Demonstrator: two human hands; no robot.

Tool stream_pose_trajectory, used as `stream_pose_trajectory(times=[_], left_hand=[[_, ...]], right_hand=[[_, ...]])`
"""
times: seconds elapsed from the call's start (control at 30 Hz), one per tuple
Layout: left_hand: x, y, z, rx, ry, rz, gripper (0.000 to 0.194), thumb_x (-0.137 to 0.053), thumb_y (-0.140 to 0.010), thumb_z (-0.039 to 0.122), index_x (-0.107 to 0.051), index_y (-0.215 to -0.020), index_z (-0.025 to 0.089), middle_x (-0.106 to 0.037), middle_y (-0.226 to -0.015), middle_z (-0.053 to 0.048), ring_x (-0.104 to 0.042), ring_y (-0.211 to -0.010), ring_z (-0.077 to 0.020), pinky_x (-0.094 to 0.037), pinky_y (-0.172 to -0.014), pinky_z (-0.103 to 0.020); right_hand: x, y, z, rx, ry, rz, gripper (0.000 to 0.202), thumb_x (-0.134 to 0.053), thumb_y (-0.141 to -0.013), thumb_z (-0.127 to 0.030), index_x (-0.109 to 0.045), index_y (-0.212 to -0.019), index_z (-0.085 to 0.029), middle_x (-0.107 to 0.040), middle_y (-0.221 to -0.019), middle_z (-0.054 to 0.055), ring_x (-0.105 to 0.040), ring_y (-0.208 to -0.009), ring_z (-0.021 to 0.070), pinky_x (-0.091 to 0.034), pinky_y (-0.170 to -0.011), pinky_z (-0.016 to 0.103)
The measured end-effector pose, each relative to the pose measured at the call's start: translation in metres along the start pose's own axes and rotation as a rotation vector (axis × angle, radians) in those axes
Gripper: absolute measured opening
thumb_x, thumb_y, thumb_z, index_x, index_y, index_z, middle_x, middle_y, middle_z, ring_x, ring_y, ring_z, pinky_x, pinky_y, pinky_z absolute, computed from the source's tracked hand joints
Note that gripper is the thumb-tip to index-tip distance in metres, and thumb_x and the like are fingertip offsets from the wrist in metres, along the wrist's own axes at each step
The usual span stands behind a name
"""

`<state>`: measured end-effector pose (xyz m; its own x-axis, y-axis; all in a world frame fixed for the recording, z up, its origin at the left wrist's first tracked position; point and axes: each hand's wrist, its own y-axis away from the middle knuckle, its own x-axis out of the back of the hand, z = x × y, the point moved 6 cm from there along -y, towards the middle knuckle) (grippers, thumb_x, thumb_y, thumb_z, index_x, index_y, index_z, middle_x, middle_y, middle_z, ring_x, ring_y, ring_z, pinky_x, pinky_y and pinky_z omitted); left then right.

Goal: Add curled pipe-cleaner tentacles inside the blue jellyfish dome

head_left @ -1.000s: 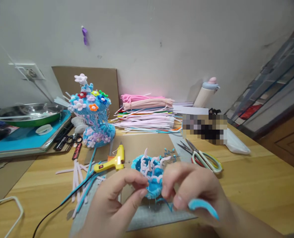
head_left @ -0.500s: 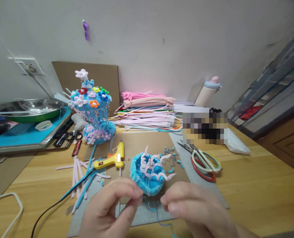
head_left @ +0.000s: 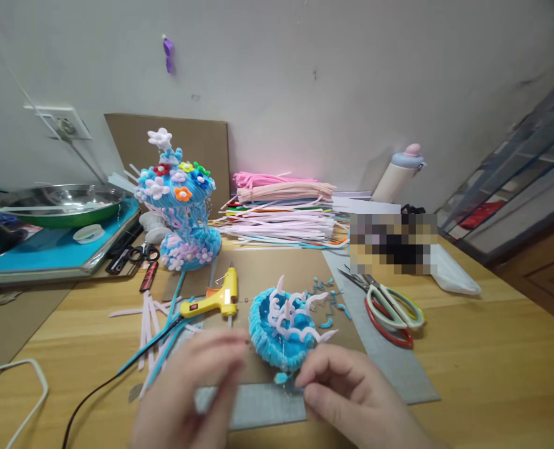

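A fluffy blue pipe-cleaner dome point(head_left: 264, 340) lies hollow side up on the cardboard, with curly pale-pink pipe-cleaner strands point(head_left: 281, 315) rising from its inside. A clear, thin strand hangs over its near rim toward a small blue fuzzy piece point(head_left: 281, 378). Close to the right of that piece, my right hand point(head_left: 352, 396) has thumb and forefinger pinched together; what lies between them is too small to make out. Off to the left of the dome, my left hand point(head_left: 193, 386) is smeared by motion, and nothing can be made out in its fingers.
A yellow glue gun point(head_left: 221, 296) lies left of the dome, its black cord running frontward. Scissors point(head_left: 393, 308) rest at right. Behind stand a flowered blue pipe-cleaner jellyfish point(head_left: 176, 193) and pipe-cleaner bundles point(head_left: 281, 218). Blue snippets point(head_left: 326, 322) lie right of the dome; a bottle point(head_left: 398, 171) stands behind.
My left hand has moved left, away from the dome's near rim and my right hand. The blue piece now shows below the rim, and the trailing blue strand near the front edge is out of sight.
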<state>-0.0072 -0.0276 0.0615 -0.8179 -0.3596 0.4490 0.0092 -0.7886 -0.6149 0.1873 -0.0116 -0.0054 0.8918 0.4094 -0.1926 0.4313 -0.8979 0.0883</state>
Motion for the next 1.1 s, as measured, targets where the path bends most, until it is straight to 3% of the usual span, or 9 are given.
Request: stream_pose_trajectory(times=[0.03,0.07,0.17,0.27,0.37,0.53,0.8,0.97,1.1], left_hand=[[0.005,-0.007,-0.014,0.037,-0.102,0.001,0.022,-0.056,-0.090,0.017,-0.064,-0.107,0.030,-0.070,-0.109,-0.001,-0.065,-0.105,-0.0192,-0.051,-0.091,-0.031],[0.005,-0.015,-0.032,0.097,-0.238,-0.078,0.020,-0.055,-0.092,0.023,-0.064,-0.108,0.029,-0.070,-0.111,-0.002,-0.064,-0.106,-0.0212,-0.050,-0.091,-0.033],[-0.008,-0.033,-0.084,0.172,-0.654,-0.457,0.024,-0.051,-0.092,0.028,-0.065,-0.110,0.022,-0.069,-0.114,-0.008,-0.062,-0.108,-0.0284,-0.048,-0.090,-0.041],[-0.019,-0.040,-0.114,0.181,-0.757,-0.548,0.029,-0.059,-0.085,0.026,-0.067,-0.111,0.016,-0.071,-0.109,-0.014,-0.063,-0.101,-0.0350,-0.046,-0.086,-0.047],[-0.032,-0.036,-0.126,0.169,-0.781,-0.594,0.033,-0.059,-0.083,0.022,-0.066,-0.114,0.016,-0.073,-0.105,-0.014,-0.064,-0.101,-0.0354,-0.043,-0.090,-0.048],[-0.029,-0.036,-0.130,0.164,-0.770,-0.580,0.036,-0.050,-0.087,0.020,-0.063,-0.120,0.014,-0.072,-0.108,-0.016,-0.063,-0.103,-0.0332,-0.042,-0.091,-0.045],[0.013,-0.050,-0.131,0.230,-0.682,-0.414,0.046,-0.048,-0.084,0.031,-0.057,-0.126,0.014,-0.068,-0.124,-0.015,-0.062,-0.114,-0.0341,-0.045,-0.095,-0.045],[0.023,-0.048,-0.133,0.345,-0.509,-0.321,0.046,-0.051,-0.083,0.036,-0.061,-0.122,0.014,-0.074,-0.113,-0.011,-0.068,-0.103,-0.0324,-0.052,-0.086,-0.037],[0.027,-0.046,-0.125,0.522,-0.266,-0.175,0.038,-0.058,-0.082,0.048,-0.071,-0.102,0.018,-0.077,-0.086,-0.005,-0.071,-0.083,-0.0308,-0.057,-0.072,-0.037]], right_hand=[[0.006,0.002,-0.004,0.031,0.029,0.065,0.026,-0.072,-0.082,-0.045,-0.070,-0.080,-0.020,-0.061,-0.068,0.000,-0.053,-0.061,0.0101,-0.044,-0.061,0.021],[0.014,0.004,-0.009,0.067,0.055,0.135,0.023,-0.072,-0.082,-0.044,-0.071,-0.080,-0.021,-0.062,-0.070,0.000,-0.055,-0.065,0.0109,-0.045,-0.063,0.021],[0.032,0.010,-0.017,0.155,0.122,0.278,0.018,-0.072,-0.082,-0.042,-0.073,-0.079,-0.024,-0.065,-0.075,0.001,-0.057,-0.068,0.0126,-0.047,-0.065,0.022],[0.039,0.010,-0.017,0.204,0.200,0.296,0.015,-0.071,-0.083,-0.039,-0.074,-0.080,-0.024,-0.066,-0.074,0.001,-0.056,-0.063,0.0125,-0.047,-0.060,0.021],[0.042,0.010,-0.015,0.211,0.214,0.346,0.017,-0.070,-0.083,-0.039,-0.073,-0.080,-0.023,-0.064,-0.070,0.001,-0.056,-0.061,0.0129,-0.047,-0.058,0.021],[0.046,0.016,-0.017,0.209,0.227,0.426,0.019,-0.072,-0.081,-0.041,-0.071,-0.077,-0.022,-0.063,-0.071,0.001,-0.054,-0.060,0.0134,-0.047,-0.057,0.023],[0.053,0.018,-0.021,0.227,0.186,0.486,0.015,-0.074,-0.079,-0.038,-0.072,-0.076,-0.023,-0.061,-0.069,0.000,-0.052,-0.057,0.0119,-0.049,-0.057,0.021],[0.054,0.011,-0.030,0.298,0.253,0.410,0.010,-0.072,-0.083,-0.033,-0.073,-0.078,-0.024,-0.065,-0.069,0.000,-0.057,-0.057,0.0114,-0.050,-0.055,0.018],[0.052,0.007,-0.042,0.378,0.339,0.344,0.007,-0.069,-0.086,-0.029,-0.073,-0.083,-0.025,-0.068,-0.072,0.001,-0.061,-0.058,0.0121,-0.050,-0.052,0.018]])
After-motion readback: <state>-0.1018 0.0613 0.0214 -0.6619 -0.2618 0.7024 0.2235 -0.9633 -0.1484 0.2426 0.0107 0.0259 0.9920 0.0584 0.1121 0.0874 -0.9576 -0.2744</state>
